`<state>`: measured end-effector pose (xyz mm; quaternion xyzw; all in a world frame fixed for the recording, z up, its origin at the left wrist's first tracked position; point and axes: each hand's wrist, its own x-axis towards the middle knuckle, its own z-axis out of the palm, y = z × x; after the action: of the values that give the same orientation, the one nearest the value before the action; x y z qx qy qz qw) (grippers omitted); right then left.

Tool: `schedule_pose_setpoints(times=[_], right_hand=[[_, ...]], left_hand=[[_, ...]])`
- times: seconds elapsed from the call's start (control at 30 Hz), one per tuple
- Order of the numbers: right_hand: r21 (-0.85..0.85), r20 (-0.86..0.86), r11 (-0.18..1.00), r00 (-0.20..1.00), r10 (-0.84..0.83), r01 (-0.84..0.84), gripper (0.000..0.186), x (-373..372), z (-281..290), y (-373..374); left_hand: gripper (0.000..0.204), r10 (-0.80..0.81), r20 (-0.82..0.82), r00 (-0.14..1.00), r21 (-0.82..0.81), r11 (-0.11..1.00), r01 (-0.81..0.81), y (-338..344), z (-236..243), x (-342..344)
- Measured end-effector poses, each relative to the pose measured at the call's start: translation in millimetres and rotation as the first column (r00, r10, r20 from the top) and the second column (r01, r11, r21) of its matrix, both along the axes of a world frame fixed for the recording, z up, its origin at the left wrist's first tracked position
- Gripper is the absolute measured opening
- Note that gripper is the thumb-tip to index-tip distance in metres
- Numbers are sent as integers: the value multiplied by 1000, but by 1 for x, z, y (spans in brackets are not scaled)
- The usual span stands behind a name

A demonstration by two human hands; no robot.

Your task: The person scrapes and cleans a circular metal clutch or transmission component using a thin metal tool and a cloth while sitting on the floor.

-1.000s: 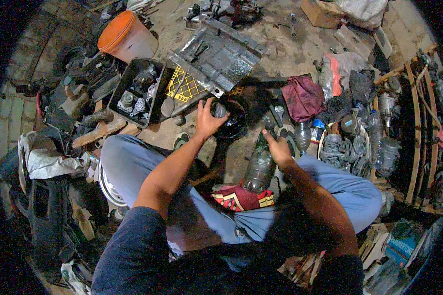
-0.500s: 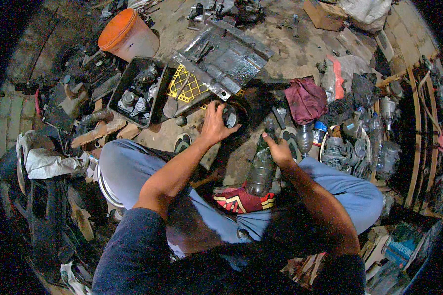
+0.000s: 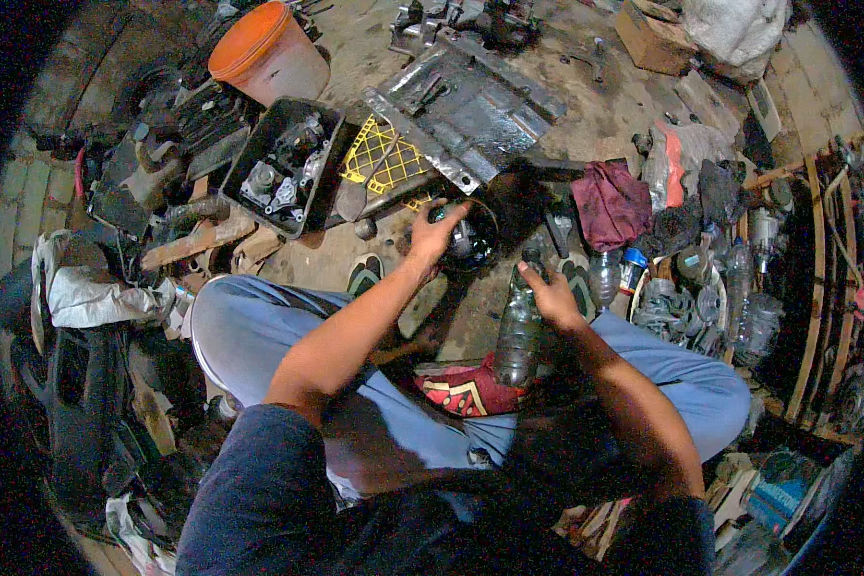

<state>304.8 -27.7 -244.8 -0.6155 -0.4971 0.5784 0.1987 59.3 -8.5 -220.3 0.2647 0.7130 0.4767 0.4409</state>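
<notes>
While right hand [image 3: 553, 294] around bottle [image 3: 518, 336], left hand [image 3: 435, 236] at dark vessel [image 3: 495, 230], its grip unclear

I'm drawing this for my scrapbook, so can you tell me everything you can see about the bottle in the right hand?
The bottle is see-through, looks like plastic, and seems grimy and dark. Its body has ridges around it and narrows to a neck. The right hand grips it near the neck. It slants, neck pointing away from the person, its base by the red patterned cloth; I can't tell if they touch. Whether it has a cap or anything inside is unclear.
</notes>
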Motion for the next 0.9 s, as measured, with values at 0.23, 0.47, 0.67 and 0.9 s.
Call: schedule_pose_setpoints(times=[0.23,0.47,0.67,0.9], right_hand=[[78,13,996,999,49,-49,59,-10,29,-3],[23,-45,976,975,219,-218,60,-14,58,-6],[46,-69,929,926,370,-368,51,-21,54,-12],[-199,-280,888,893,353,-414,42,-40,96,-26]], left_hand=[[66,45,722,690,-264,941,214,-4,-20,-33],[65,146,788,598,-287,947,147,-13,-26,-38],[59,214,832,511,-306,947,102,-9,-23,-41],[60,200,820,536,-288,954,86,-11,-15,-35]])
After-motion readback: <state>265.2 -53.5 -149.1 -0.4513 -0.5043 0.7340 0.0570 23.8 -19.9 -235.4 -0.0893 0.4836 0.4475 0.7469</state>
